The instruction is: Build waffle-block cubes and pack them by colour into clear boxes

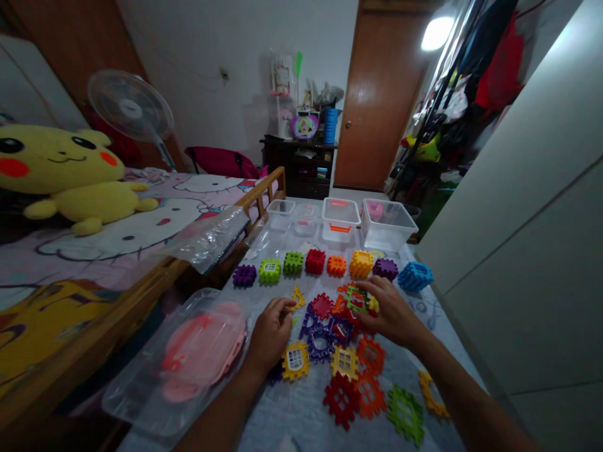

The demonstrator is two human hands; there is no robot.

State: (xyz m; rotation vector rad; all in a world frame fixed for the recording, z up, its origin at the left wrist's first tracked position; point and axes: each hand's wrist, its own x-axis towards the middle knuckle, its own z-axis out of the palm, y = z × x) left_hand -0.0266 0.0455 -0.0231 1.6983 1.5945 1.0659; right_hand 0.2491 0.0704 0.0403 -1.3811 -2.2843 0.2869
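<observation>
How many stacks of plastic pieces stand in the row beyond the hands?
8, from left to right: purple stack, light green stack, darker green stack, red stack, orange stack, yellow stack, second purple stack, blue stack. None appears hidden.

The table (277,414) bears loose tiles (322,306), tile stacks (315,262) and clear boxes (389,229).

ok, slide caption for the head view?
Left hand and right hand among loose notched tiles, a row of single-colour stacks beyond.

8 block stacks (315,262) | loose pieces (323,306) overlapping, uncountable | 2 hands (271,331) | 1 plush toy (92,204) | 1 fan (133,109)
</observation>
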